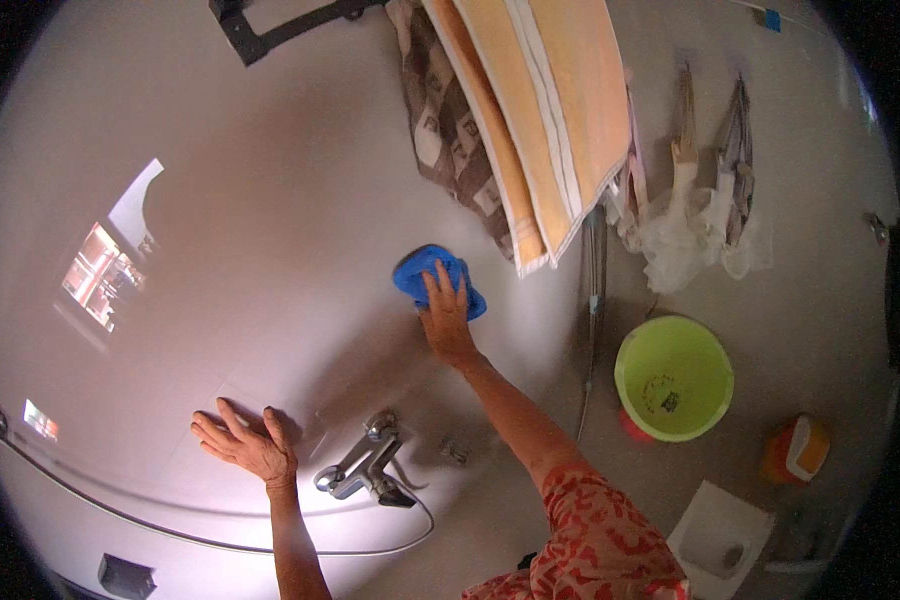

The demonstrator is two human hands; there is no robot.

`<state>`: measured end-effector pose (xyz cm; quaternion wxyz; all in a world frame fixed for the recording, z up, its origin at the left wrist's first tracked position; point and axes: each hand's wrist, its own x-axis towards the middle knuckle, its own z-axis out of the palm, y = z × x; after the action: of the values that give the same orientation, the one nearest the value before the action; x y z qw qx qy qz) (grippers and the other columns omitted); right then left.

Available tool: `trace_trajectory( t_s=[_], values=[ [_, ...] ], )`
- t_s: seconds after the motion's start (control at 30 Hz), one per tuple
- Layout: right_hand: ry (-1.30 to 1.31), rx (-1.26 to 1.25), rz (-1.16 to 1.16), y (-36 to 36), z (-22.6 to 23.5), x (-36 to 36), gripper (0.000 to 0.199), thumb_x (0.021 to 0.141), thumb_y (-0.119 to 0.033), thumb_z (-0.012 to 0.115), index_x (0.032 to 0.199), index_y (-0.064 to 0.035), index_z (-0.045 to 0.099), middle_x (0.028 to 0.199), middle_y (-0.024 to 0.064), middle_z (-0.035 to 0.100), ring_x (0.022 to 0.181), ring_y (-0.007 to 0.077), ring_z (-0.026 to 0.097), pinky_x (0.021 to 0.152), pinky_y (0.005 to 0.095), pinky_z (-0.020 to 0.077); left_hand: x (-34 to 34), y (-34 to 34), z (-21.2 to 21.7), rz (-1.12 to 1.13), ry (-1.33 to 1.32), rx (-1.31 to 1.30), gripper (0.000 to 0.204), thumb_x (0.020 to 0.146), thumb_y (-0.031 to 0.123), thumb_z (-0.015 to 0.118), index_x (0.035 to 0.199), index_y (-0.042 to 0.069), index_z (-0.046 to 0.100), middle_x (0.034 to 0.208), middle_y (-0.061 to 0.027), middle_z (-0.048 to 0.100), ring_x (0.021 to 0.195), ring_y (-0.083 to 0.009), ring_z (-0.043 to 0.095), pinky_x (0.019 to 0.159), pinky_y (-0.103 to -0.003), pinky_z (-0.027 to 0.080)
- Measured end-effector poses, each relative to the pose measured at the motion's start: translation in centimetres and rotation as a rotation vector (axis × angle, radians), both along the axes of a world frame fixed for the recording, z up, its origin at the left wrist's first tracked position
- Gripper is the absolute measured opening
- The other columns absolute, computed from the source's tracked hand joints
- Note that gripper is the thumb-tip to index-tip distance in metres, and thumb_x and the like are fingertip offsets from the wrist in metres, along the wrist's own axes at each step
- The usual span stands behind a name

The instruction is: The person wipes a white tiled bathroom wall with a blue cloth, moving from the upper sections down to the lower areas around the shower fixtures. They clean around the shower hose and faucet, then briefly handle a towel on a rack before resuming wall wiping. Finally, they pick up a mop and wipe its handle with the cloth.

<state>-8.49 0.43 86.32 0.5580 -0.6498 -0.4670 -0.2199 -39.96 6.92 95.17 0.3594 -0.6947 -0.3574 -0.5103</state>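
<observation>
Against the pale wall (270,250), just below the hem of an orange towel (560,110), a blue cloth (410,270) is lying under the right hand (448,318). That hand's fingers are spreading over the cloth and seem to be pressing it flat; whether the grip is also pinching any of the fabric, I cannot tell, since the underside is hidden. The left hand (250,445) is resting bare on the wall, fingers apart and closing on nothing, to the left of a chrome mixer tap (370,462).

The cloth is depending, I judge, mostly on pressure: if the palm were easing off, it could be slipping out from under the fingers and dropping. The surface is shining with reflections, so if it is also wet, either palm could be skidding, and the left could be knocking against the tap beside it. The orange towel and a brown towel (445,120) are hanging close above the cloth; a high reach could be snagging their edges. A thin hose (390,551) is crossing behind the left forearm, so a sweeping arm could be catching it.
</observation>
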Motion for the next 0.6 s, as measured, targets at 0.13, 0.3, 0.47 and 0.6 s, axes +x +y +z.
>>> trace_trajectory(
  t_s=[0.13, 0.3, 0.47, 0.6],
  values=[
    [0.151, -0.073, -0.042, -0.8, -1.3, 4.4, 0.059, 0.082, 0.002, 0.046, 0.137, -0.0004, 0.022, 0.141, 0.0210, 0.021, 0.129, 0.0358, 0.025, 0.106, 0.0543, 0.0134, 6.9, -4.7, 2.1, -0.281, -0.013, 0.001, 0.062, 0.080, 0.021, 0.065, 0.133, 0.008, 0.035, 0.141, -0.0258, 0.017, 0.131, -0.0429, 0.016, 0.104, -0.055, 0.014],
    [0.748, 0.040, 0.342, -5.3, -7.0, 11.3, 0.030, 0.085, -0.008, 0.050, 0.114, 0.0000, 0.048, 0.092, 0.0148, 0.053, 0.077, 0.0227, 0.054, 0.067, 0.0403, 0.0454, 18.9, -8.7, 4.7, -0.470, 0.151, 0.192, 0.064, 0.074, 0.016, 0.072, 0.129, 0.017, 0.039, 0.141, -0.0272, 0.017, 0.130, -0.0450, 0.019, 0.103, -0.058, 0.016],
    [0.853, 0.138, 0.900, -9.6, -2.9, 13.8, 0.031, 0.083, -0.028, 0.063, 0.102, -0.0045, 0.056, 0.069, 0.0015, 0.058, 0.047, 0.0111, 0.049, 0.042, 0.0268, 0.0422, 28.0, -11.6, 7.8, -0.552, 0.348, 0.328, 0.054, 0.068, 0.015, 0.072, 0.118, 0.027, 0.057, 0.129, -0.0124, 0.047, 0.120, -0.0308, 0.042, 0.101, -0.056, 0.013],
    [0.903, 0.019, 0.882, -12.9, 1.0, 17.1, 0.032, 0.085, -0.027, 0.060, 0.108, -0.0063, 0.054, 0.083, 0.0047, 0.058, 0.059, 0.0126, 0.054, 0.046, 0.0285, 0.0449, 32.3, -16.5, 12.4, -0.549, 0.587, 0.391, 0.022, 0.072, 0.016, 0.065, 0.093, 0.019, 0.062, 0.118, -0.0002, 0.057, 0.116, -0.0197, 0.050, 0.103, -0.054, 0.015]
  ],
)
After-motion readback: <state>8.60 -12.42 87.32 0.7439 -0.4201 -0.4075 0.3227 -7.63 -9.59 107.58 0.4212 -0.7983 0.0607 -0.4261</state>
